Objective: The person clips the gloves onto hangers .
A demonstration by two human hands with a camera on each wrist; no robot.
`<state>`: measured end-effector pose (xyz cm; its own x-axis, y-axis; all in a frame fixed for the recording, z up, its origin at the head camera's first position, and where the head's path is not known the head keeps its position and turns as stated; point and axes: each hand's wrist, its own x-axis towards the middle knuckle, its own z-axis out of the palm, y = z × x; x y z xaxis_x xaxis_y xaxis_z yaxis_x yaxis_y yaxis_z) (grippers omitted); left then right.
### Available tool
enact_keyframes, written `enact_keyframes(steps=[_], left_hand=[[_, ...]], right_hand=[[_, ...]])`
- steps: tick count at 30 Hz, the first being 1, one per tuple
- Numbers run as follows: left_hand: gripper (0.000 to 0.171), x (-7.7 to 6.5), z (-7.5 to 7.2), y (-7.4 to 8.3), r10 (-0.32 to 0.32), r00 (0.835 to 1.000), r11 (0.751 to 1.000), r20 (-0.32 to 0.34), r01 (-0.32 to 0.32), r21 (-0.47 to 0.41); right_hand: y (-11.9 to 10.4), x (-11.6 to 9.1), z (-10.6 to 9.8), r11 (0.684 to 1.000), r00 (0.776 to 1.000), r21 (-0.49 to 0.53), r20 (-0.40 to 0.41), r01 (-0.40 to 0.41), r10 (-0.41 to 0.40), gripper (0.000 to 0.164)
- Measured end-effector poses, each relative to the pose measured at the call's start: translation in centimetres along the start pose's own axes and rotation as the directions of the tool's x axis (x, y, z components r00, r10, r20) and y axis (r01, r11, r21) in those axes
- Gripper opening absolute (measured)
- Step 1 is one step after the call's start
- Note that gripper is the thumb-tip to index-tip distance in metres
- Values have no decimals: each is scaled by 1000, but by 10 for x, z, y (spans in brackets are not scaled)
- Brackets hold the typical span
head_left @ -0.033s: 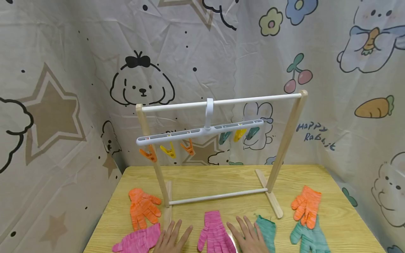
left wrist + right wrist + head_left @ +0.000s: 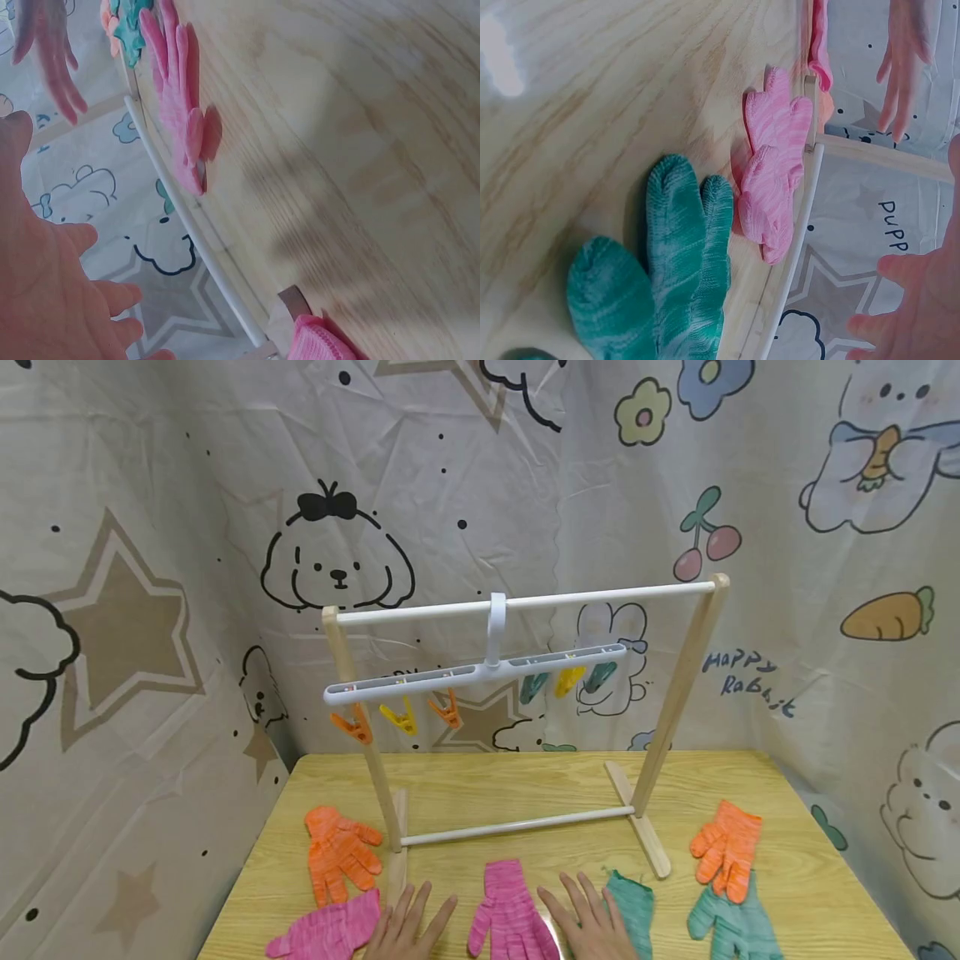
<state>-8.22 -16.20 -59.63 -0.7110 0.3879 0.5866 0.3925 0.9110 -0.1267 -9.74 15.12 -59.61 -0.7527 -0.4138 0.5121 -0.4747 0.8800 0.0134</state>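
My left hand (image 2: 408, 927) is held with fingers spread at the table's near side, between two pink gloves. It holds nothing; in the left wrist view the palm (image 2: 37, 285) appears above the wood. My right hand (image 2: 592, 922), fingers also extended, is between the middle pink glove (image 2: 506, 910) and a green glove (image 2: 636, 906), which it partly hides in the head view. Left of my left hand lies another pink glove (image 2: 326, 931), with an orange glove (image 2: 341, 853) behind it. On the right, an orange glove (image 2: 727, 843) overlaps a second green glove (image 2: 738, 927).
A wooden rack with a white top rod (image 2: 420, 610) stands on the table (image 2: 510, 777). From the rod hangs a pale grey hanger (image 2: 480, 673) bearing several clothespins, including an orange clothespin (image 2: 354, 724), a yellow clothespin (image 2: 567, 680) and a green clothespin (image 2: 600, 677). Patterned curtains surround the table.
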Motion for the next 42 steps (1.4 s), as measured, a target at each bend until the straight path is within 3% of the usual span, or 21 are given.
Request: enact_keyframes(steps=[7,11,16,18,21,23,25,27,31,39,42], left_hand=[[71,-3,6,0,41,997,999,-60,-40,10],[75,-3,9,-1,54,992,998,-115,-50,36],[83,5,10,-8,86,975,996,-207,-79,42],[82,9,4,-10,59,987,998,-152,-59,2],[79,16,-11,-10,-41,999,994,28,43,-101],[83,21,-22,-10,-115,983,978,146,138,-155],[83,27,-30,-10,-167,964,957,205,208,-202],[81,34,-36,-12,-207,952,936,226,260,-239],[77,45,-42,-20,-268,941,902,206,320,-289],[72,65,-50,-42,-364,906,870,217,414,-268],[72,73,-51,-52,-378,903,860,204,424,-285]], right_hand=[[0,0,-5,999,1000,33,24,-9,8,93],[0,6,-13,994,992,90,108,-68,58,87],[4,21,-31,930,963,290,212,-227,169,69],[8,28,-37,910,961,332,203,-249,189,64],[17,35,-42,904,968,354,152,-241,198,58],[23,40,-45,902,967,350,124,-252,222,55],[29,44,-48,898,964,353,104,-265,243,53],[35,49,-50,887,957,360,90,-288,274,52],[49,58,-52,873,949,379,50,-306,311,50],[78,70,-57,872,926,360,-54,-331,374,49],[88,74,-61,868,912,361,-95,-341,398,50]])
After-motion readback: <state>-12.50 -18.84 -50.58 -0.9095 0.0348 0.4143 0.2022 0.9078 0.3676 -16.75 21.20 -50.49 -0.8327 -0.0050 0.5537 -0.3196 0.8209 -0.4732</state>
